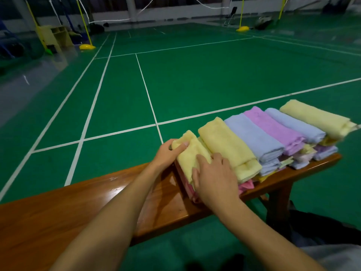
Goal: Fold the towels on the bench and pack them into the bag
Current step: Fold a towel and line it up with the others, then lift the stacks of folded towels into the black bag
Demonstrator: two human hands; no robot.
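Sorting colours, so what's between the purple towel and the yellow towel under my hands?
Head view: a larger yellow towel, then a blue towel, lie between the purple towel and the small yellow towel.

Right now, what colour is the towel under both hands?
Pale yellow towel, seen in the head view.

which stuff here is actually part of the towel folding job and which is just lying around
Part of the job:
- small yellow towel, held by the left hand and right hand
- row of folded towels, yellow, blue and purple
- pink towel under the small yellow one
- wooden bench

Just lying about:
- yellow net post bases
- dark bags by the far court
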